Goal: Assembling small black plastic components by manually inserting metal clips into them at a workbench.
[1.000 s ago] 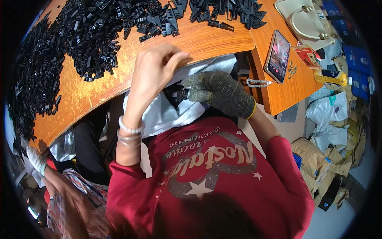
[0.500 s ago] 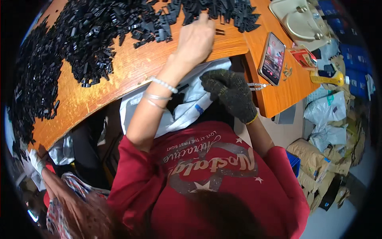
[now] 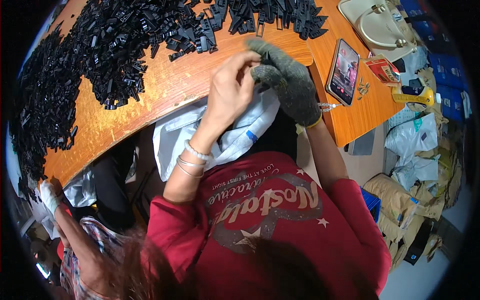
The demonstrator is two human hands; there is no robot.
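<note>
Orange wood-grain table [image 3: 165, 95] carried a big heap of small black plastic parts [image 3: 115, 55], a phone [image 3: 343, 71], cream handbag [image 3: 382, 25].

- Bare left hand [image 3: 227, 92] and grey-gloved right hand [image 3: 286, 80] meet fingertip to fingertip at the wooden table [image 3: 165, 95] edge; can't tell what's pinched between them.
- White bag [image 3: 175, 137] sits just below the hands.
- Black plastic clips [image 3: 110, 55] heaped all over the table.
- Phone [image 3: 344, 71] lying on the right, cream handbag [image 3: 380, 25] past it.
</note>
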